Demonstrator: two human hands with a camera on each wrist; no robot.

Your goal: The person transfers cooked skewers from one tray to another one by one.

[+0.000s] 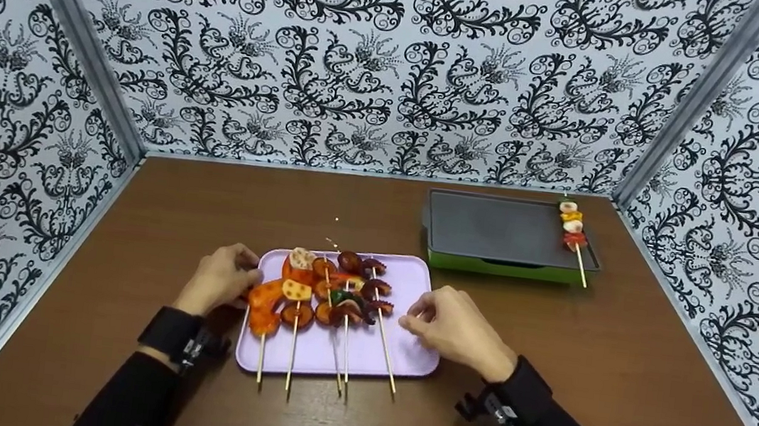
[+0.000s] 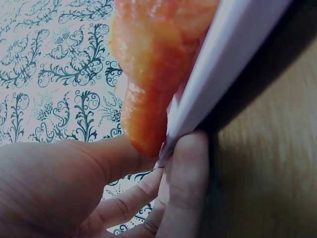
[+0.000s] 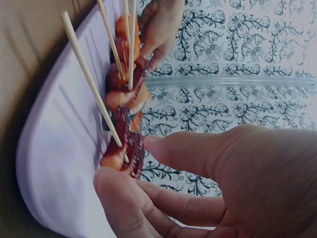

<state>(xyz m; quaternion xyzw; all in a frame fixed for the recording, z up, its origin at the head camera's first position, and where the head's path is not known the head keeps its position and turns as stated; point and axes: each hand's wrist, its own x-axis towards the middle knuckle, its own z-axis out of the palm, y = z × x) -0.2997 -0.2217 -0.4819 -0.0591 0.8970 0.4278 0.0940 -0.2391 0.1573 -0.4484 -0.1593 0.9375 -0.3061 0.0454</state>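
Note:
A lilac tray [image 1: 399, 354] lies on the table with several food skewers on it, their sticks overhanging the near edge. My left hand [image 1: 218, 280] grips the tray's left rim [image 2: 198, 94]; the left wrist view has the rim between thumb and fingers, beside an orange drumstick-shaped piece [image 2: 153, 74]. Over the tray's right part hovers my right hand [image 1: 455, 329], fingers loosely bent with nothing seen held. Just left of its fingertips is the rightmost skewer [image 1: 379, 306], threaded with dark red octopus-like pieces. In the right wrist view, thumb and fingertips appear near its end piece [image 3: 131, 148].
Behind the tray, to the right, stands a green grill [image 1: 502, 266] with a dark grey plate [image 1: 492, 229]. A skewer of mixed pieces [image 1: 572, 224] lies along the plate's right side, its stick past the front edge. Patterned walls [image 1: 368, 62] enclose the brown table [image 1: 209, 201].

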